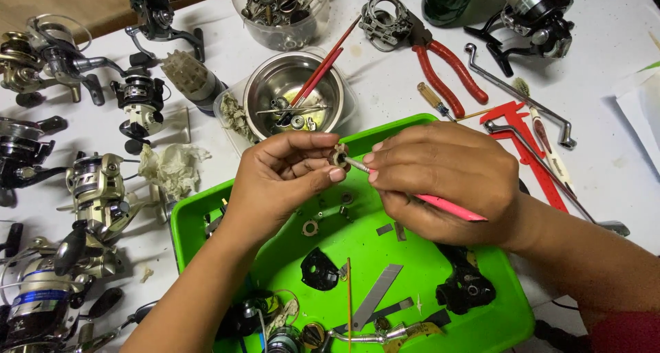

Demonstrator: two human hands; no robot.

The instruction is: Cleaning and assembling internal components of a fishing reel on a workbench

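The left hand (285, 178) pinches a small toothed gear (337, 156) between thumb and fingertips, closed on it and holding it up above the green tray (481, 318). The right hand (440, 181) is curled round a pink-handled brush (447, 207), gripped like a pen, with the metal tip touching the gear's side. The gear sits right between the two hands, over the tray's far edge and just in front of the steel bowl (265, 92).

Judging by how things lie, the work is in the middle. A reel has been taken apart: a black cover plate (320, 269), another black body part (466, 288), washers and small screws (311, 227) lie loose on the tray, and more small parts rest in the bowl with red-handled brushes (323, 64) leaning into it. This one gear is being worked on with the tip; the loose pieces on the tray are not yet put back together.

Both forearms come in from the near edge, the left from the lower left, the right from the lower right, wrists bent so the fingertips meet at the centre. The left palm faces right and slightly up; the right knuckles face the camera.

Around the tray on the white table (385, 92) are red-handled pliers (447, 64), a small screwdriver (433, 100), a red caliper (512, 116), a crank handle (515, 92), crumpled tissue (172, 167), and several whole fishing reels (96, 188) along the left side.
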